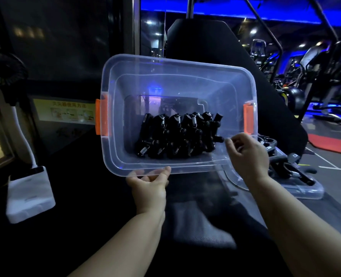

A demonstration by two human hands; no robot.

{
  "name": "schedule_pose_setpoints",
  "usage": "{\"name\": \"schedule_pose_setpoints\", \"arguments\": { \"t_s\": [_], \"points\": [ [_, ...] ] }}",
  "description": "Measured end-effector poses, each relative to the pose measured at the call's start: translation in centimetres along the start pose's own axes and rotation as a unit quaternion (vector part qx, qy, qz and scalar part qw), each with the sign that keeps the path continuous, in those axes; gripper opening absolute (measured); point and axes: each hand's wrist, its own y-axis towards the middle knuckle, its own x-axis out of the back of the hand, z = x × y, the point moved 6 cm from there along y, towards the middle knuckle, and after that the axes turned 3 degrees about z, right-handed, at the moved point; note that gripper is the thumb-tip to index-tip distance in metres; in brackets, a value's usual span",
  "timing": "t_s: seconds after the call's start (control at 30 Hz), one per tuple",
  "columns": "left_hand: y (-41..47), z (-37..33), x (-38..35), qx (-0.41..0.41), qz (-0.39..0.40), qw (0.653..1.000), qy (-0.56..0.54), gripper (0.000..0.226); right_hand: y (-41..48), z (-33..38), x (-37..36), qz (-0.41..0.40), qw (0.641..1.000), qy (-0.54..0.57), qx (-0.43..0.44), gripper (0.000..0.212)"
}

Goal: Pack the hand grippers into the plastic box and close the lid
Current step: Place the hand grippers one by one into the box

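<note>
Packing step: left fingers (152,177) grip the box (185,64) rim; right fingers (232,143) curl beside the grippers (177,134), hold undeterminable; next, collect loose grippers (291,168) off the lid (297,191) rightward.

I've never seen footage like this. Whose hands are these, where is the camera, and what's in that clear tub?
No machine here: a person wears one camera on the head, looking down at their own bare hands. The left hand grips the near rim of a clear plastic box with orange latches, tilted toward the camera. Inside lies a pile of black hand grippers, spring exercisers. The right hand is at the box's right corner, fingers curled; whether it grips is unclear. More grippers lie on the clear lid to the right.
</note>
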Motion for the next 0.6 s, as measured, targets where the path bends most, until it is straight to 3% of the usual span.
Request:
{"name": "schedule_pose_setpoints", "arguments": {
  "t_s": [0.3, 0.47, 0.6],
  "points": [
    [0.7, 0.5, -0.3, -0.004, 0.036, 0.999, 0.003, 0.049, 0.3, -8.0, 2.7, -0.048, 0.991, 0.058, -0.115, 0.023],
    [1.0, 1.0, -0.4, -0.005, 0.046, 0.998, 0.034, 0.036, 0.0, -12.3, 1.7, 0.011, 0.983, -0.049, -0.176, 0.025],
    [0.8, 0.9, -0.5, -0.009, 0.044, 0.998, 0.042, 0.029, -1.0, -13.7, 0.4, 0.083, 0.966, -0.072, -0.233, 0.031]
  ]
}}
